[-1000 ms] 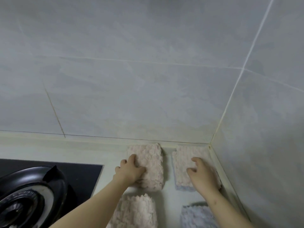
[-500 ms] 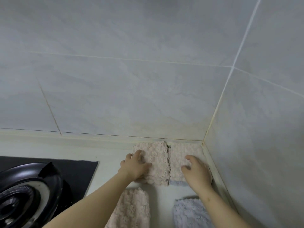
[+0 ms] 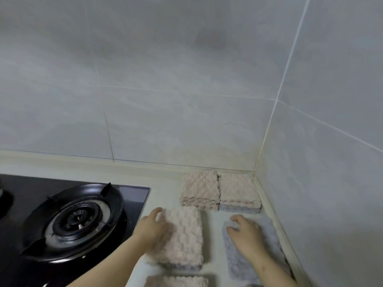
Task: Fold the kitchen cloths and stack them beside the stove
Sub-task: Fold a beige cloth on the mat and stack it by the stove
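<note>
Currently, at three o'clock of the black gas stove (image 3: pixel 78 218), the left hand (image 3: pixel 152 226) rests on a fluffy pink folded cloth (image 3: pixel 184 235), grip unclear, and the right hand (image 3: pixel 246 235) lies flat on a fluffy grey-blue cloth (image 3: pixel 234 264); shoving toward twelve o'clock could rumple both folds.

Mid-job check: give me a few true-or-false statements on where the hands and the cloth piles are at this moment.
1. The left hand rests on the near pink cloth pile. True.
2. The right hand rests on a pink cloth. False: it lies on a grey-blue cloth.
3. The back left pile and back right pile sit side by side in the wall corner. True.
4. The back right pile is pink throughout. False: a grey-blue layer shows at its bottom.
5. The cloths lie on the gas burner. False: they lie on the countertop, to its right.
</note>
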{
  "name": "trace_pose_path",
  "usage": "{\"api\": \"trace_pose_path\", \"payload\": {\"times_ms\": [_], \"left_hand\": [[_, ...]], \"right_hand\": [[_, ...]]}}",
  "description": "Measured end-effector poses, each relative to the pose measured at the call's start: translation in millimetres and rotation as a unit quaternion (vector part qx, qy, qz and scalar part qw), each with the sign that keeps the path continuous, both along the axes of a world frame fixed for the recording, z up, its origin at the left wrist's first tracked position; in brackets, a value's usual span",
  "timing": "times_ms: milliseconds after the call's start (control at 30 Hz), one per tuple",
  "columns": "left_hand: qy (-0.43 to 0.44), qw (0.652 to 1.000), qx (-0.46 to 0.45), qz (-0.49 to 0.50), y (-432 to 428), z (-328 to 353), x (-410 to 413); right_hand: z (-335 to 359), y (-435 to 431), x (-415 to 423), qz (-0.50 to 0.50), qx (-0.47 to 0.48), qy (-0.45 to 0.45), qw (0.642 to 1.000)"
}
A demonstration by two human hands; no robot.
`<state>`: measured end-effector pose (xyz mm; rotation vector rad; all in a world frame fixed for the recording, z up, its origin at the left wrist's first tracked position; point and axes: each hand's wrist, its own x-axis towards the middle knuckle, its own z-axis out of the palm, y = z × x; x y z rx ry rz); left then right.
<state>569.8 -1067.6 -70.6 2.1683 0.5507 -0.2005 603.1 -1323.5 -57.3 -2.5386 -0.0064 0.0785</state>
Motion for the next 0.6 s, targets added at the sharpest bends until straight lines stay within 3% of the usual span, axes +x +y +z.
{"api": "trace_pose_path", "payload": {"times_ms": [100,400,600], "left_hand": [[0.011,0.999,-0.026,-0.018,-10.6,-9.1,-11.5],[0.012,0.996,0.046,-0.074,-59.5,-13.5,-8.0],[0.027,0.993,-0.013,-0.117,-73.3,-5.5,-11.7]], "right_hand": [[-2.8,-9.5,-15.9,-0.010,0.004,0.009,1.000],[-4.7,-34.6,-42.1,-0.045,0.013,0.004,0.999],[-4.7,-36.9,-62.1,-0.008,0.063,0.014,0.998]]}}
